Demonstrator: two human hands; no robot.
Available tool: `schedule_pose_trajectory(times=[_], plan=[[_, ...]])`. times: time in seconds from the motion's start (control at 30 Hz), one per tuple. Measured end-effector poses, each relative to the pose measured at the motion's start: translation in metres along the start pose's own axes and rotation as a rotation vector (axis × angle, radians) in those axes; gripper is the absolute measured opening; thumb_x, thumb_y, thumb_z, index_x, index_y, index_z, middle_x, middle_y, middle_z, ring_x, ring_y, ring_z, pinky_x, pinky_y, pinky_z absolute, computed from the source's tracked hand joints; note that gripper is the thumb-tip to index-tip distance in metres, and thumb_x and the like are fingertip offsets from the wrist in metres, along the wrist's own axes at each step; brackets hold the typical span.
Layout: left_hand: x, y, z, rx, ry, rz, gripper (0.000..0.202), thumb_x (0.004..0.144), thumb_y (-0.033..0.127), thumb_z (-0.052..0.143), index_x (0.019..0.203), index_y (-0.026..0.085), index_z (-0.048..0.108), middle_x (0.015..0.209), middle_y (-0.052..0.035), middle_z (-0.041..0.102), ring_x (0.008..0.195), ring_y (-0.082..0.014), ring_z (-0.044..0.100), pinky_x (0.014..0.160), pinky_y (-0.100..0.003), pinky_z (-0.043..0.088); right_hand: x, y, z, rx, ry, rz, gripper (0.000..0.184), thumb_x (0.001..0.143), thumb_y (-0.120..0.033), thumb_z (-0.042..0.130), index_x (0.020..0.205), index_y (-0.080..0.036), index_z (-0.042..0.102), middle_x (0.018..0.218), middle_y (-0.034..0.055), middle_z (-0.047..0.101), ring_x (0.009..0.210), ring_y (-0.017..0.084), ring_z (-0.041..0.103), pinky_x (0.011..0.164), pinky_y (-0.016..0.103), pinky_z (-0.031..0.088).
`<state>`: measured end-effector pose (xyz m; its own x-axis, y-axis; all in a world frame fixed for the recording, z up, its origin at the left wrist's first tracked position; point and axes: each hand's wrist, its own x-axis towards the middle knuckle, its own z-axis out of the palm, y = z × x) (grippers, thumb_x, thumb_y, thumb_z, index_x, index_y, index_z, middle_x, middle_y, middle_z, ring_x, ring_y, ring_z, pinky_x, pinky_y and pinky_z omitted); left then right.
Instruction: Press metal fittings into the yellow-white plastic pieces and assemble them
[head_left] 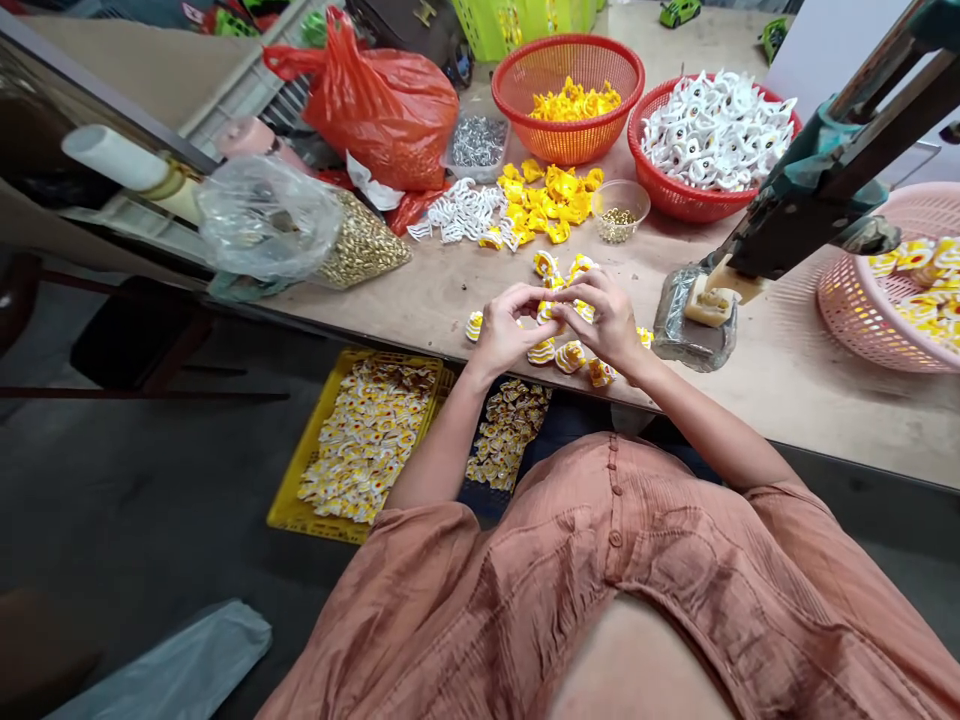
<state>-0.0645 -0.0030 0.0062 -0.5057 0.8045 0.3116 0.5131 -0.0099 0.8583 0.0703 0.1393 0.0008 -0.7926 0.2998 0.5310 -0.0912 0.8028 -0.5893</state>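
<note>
My left hand [508, 328] and my right hand [606, 318] meet over the front edge of the wooden table [795, 380], fingers pinched together on a small yellow-and-white plastic piece [550, 310]. More of these assembled pieces [570, 357] lie on the table under and around my hands. Farther back lie loose yellow parts [546, 202] and loose white parts [459, 213].
A red basket of yellow parts [568, 62], a red basket of white parts [712, 205], a small bowl of metal bits [619, 212] and a pink basket [847, 300] stand behind and right. A hand press [817, 190] is right of my hands. A yellow crate [360, 440] sits on the floor.
</note>
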Motion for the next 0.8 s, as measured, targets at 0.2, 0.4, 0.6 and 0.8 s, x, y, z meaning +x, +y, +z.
schedule_pose_trajectory(times=[0.2, 0.4, 0.6, 0.8], plan=[[0.013, -0.041, -0.024, 0.1, 0.129, -0.128, 0.038, 0.077, 0.031, 0.088, 0.11, 0.016, 0.08, 0.105, -0.0079, 0.08, 0.089, -0.0197, 0.074, 0.084, -0.032, 0.063, 0.002, 0.009, -0.003, -0.1, -0.064, 0.023, 0.029, 0.11, -0.043, 0.055, 0.12, -0.024, 0.076, 0.121, 0.0131, 0.069, 0.118, 0.031, 0.059, 0.109, 0.055, 0.051], [0.035, -0.093, -0.068, 0.421, 0.02, -0.339, 0.038, 0.067, 0.026, 0.094, 0.102, 0.018, 0.082, 0.095, -0.0076, 0.078, 0.093, -0.0281, 0.072, 0.099, -0.047, 0.062, 0.04, 0.037, 0.017, -0.38, -0.296, 0.131, 0.03, 0.108, -0.024, 0.048, 0.125, -0.024, 0.073, 0.129, 0.0138, 0.071, 0.134, 0.037, 0.05, 0.117, 0.07, 0.041], [0.033, -0.072, -0.044, 0.455, 0.026, -0.06, 0.058, 0.075, 0.021, 0.092, 0.131, 0.019, 0.077, 0.138, -0.0139, 0.069, 0.132, -0.0349, 0.066, 0.121, -0.056, 0.053, 0.064, 0.038, 0.044, -0.535, -0.438, 0.073, 0.04, 0.104, -0.009, 0.039, 0.129, -0.012, 0.07, 0.141, 0.0211, 0.067, 0.139, 0.037, 0.053, 0.123, 0.074, 0.034], [0.021, -0.07, -0.007, 0.102, 0.091, -0.099, 0.056, 0.098, 0.026, 0.073, 0.153, 0.023, 0.064, 0.139, -0.0143, 0.069, 0.106, -0.0228, 0.077, 0.098, -0.041, 0.068, 0.056, 0.045, 0.03, -0.39, -0.32, 0.1, 0.025, 0.106, -0.02, 0.049, 0.115, -0.018, 0.073, 0.123, 0.0153, 0.072, 0.118, 0.029, 0.062, 0.106, 0.048, 0.052]])
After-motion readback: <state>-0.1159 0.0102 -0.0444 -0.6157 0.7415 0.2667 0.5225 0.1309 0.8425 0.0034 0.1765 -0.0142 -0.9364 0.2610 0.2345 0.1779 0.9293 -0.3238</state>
